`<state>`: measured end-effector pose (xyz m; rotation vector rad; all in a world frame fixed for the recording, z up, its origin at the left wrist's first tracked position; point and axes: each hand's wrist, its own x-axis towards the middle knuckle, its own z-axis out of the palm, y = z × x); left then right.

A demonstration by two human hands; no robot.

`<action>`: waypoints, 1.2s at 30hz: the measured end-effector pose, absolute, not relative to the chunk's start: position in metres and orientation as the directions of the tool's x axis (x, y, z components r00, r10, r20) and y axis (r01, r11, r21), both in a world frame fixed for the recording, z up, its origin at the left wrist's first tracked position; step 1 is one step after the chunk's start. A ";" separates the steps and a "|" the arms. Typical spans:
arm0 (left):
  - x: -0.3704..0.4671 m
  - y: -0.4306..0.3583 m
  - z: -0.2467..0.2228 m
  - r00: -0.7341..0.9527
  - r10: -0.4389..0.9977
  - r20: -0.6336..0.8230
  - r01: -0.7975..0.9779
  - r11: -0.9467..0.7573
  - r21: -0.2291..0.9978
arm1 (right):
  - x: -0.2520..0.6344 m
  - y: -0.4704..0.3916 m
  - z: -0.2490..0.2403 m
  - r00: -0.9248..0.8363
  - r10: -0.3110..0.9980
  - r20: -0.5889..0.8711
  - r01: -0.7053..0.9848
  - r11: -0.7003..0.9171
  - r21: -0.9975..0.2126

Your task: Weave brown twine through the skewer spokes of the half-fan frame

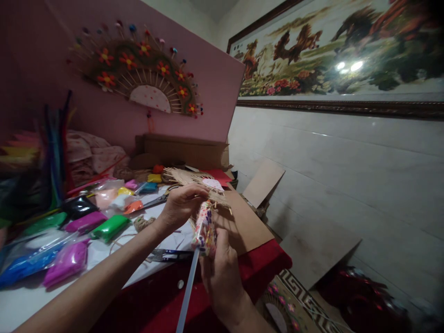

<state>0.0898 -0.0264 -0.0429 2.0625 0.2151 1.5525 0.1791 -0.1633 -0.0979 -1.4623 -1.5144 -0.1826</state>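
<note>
A patterned glue gun with a long translucent glue stick sticking out of its rear is gripped in my right hand. Just beyond its front end, my left hand is bent with its fingers pressed together at the edge of a woven fan piece; what the fingertips hold is too small to tell. The fan piece has thin sticks and a pale dotted half-round centre. It lies over a brown cardboard sheet.
Scissors, dark-handled snips, a twine ball and bagged coloured clay lie to the left. A finished fan hangs on a pink board behind. The red table edge is at the right.
</note>
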 end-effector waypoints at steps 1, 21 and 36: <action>0.090 -0.026 -0.043 0.324 0.436 0.840 -0.193 -0.838 0.510 | 0.179 -0.163 -0.098 0.211 0.672 0.710 0.833 0.257 -0.490; 0.090 -0.027 -0.042 0.327 0.445 0.834 -0.192 -0.832 0.520 | 0.180 -0.167 -0.097 0.229 0.698 0.679 0.839 0.212 -0.501; 0.091 -0.025 -0.044 0.316 0.459 0.830 -0.202 -0.823 0.531 | 0.179 -0.168 -0.098 0.265 0.678 0.685 0.816 0.221 -0.534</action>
